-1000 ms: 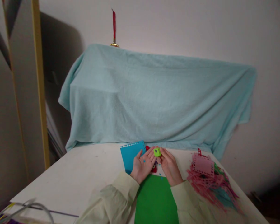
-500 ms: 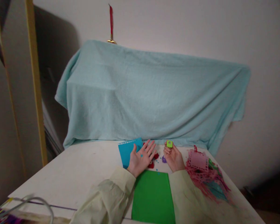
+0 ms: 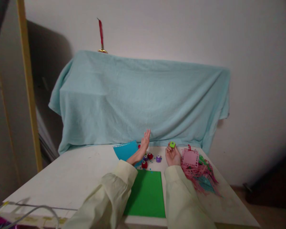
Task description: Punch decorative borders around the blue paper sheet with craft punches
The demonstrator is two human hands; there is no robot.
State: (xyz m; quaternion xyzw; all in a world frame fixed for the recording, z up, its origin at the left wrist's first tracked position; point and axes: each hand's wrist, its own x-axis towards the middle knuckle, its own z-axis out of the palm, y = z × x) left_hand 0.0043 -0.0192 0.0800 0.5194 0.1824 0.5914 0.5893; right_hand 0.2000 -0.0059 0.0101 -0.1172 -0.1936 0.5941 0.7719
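My left hand (image 3: 143,146) is raised edge-on over the table, its fingers straight and holding nothing. Beneath and beside it lies a blue sheet of paper (image 3: 125,151) with a row of punched holes along its far edge. My right hand (image 3: 173,156) is turned palm up, its fingers closed around a small lime-green paper punch (image 3: 172,144). Between the hands are red punches (image 3: 144,164) and a purple punch (image 3: 158,158), with tiny blue paper bits scattered around them. Closer to me, a green sheet (image 3: 147,194) lies between my forearms.
Right of my right hand sits a pile of pink paper shreds (image 3: 195,173) under a pink punched card (image 3: 190,158). A light blue towel (image 3: 143,98) hangs behind the white table (image 3: 85,175). A grey cable (image 3: 38,208) curves at the front left.
My left hand has turned from palm up with a blue bit on it to edge-on, and has risen. My right hand still holds the green punch. The camera view has shifted.
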